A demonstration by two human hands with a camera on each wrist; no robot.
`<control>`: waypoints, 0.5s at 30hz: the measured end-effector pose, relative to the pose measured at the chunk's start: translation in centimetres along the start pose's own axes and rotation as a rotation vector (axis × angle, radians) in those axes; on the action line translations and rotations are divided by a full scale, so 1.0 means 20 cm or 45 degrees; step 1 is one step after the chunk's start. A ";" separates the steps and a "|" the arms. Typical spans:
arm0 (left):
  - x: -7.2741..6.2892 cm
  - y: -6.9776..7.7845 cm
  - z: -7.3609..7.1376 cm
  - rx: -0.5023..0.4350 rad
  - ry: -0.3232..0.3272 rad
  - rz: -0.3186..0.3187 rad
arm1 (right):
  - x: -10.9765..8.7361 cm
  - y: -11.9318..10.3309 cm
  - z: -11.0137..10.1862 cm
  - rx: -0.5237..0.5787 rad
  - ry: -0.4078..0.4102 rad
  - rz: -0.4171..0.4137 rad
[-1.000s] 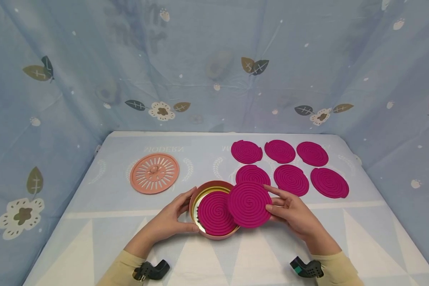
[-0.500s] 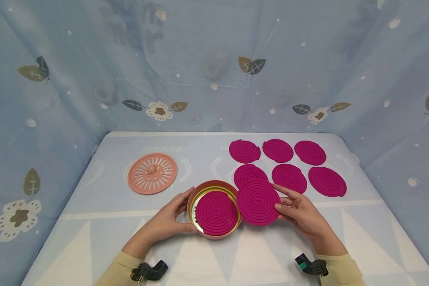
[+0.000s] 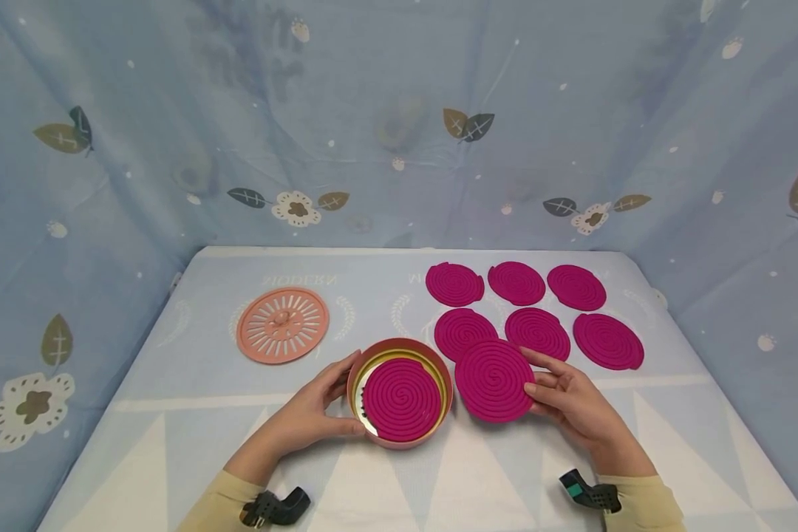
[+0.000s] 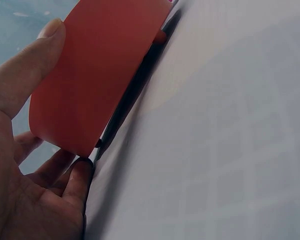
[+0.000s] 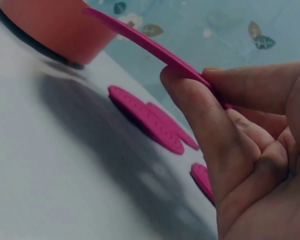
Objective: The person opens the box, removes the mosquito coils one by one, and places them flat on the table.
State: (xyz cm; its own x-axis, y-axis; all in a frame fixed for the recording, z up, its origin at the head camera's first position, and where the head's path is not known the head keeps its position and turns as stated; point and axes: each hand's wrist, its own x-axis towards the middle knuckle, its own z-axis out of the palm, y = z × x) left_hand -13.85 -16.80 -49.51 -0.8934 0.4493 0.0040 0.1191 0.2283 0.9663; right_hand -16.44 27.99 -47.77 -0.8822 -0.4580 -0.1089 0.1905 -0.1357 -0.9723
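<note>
A round orange-pink tin (image 3: 447,425) with a gold inner rim stands near the front middle of the table. One magenta mosquito coil (image 3: 401,399) lies inside it. My left hand (image 3: 315,406) grips the tin's left wall, thumb at the front and fingers behind; the left wrist view shows the thumb on the outer wall (image 4: 97,70). To the right of the tin, my right hand (image 3: 572,399) pinches another magenta coil (image 3: 493,380) by its right edge between thumb and fingers. In the right wrist view that held coil (image 5: 150,45) is edge-on, above the table.
Several more coils lie in two rows at the back right, among them a front-row coil (image 3: 537,332) and a back-row coil (image 3: 516,283). A slotted orange-pink lid (image 3: 283,325) lies at the back left. Patterned blue cloth (image 3: 399,125) hangs behind the table.
My right hand has moved the held coil to the right, from overlapping the tin to beside it, so the coil inside shows whole. My left hand stays on the tin.
</note>
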 end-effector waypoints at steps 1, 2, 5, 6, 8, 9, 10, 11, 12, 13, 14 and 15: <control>0.00 0.00 0.00 0.001 0.000 0.004 | 0.00 0.00 -0.01 0.006 0.000 0.004; 0.00 0.00 0.00 0.004 0.000 0.009 | 0.00 0.01 -0.02 0.015 0.001 0.010; 0.00 0.00 0.00 0.008 0.002 0.006 | -0.01 0.02 -0.04 0.044 -0.011 0.030; 0.00 0.00 0.00 0.012 0.003 0.008 | -0.01 0.03 -0.05 0.050 -0.015 0.035; 0.00 0.00 0.00 0.019 0.004 0.010 | -0.01 0.03 -0.05 0.055 -0.023 0.049; 0.00 0.00 0.00 0.021 0.004 0.009 | -0.01 0.03 -0.05 0.054 -0.024 0.059; 0.00 0.00 0.00 0.024 0.006 0.009 | -0.01 0.03 -0.05 0.052 -0.027 0.066; 0.00 0.00 0.00 0.028 0.008 0.009 | -0.01 0.03 -0.05 0.050 -0.024 0.079; 0.00 0.00 0.00 0.029 0.010 0.007 | -0.01 0.03 -0.05 0.044 -0.019 0.093; 0.00 0.00 0.00 0.027 0.011 0.007 | -0.01 0.03 -0.05 0.038 -0.011 0.110; 0.00 0.00 0.00 0.026 0.012 0.006 | -0.01 0.03 -0.05 0.030 -0.006 0.126; 0.00 0.00 0.00 0.021 0.012 0.004 | -0.01 0.03 -0.05 0.021 0.004 0.144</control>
State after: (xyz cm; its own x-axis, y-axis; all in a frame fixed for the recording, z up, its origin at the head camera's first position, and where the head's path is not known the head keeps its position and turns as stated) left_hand -13.84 -16.70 -49.54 -0.8971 0.4417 0.0092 0.1287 0.2412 0.9619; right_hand -16.61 28.93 -48.63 -0.8560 -0.4686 -0.2184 0.2961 -0.0979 -0.9501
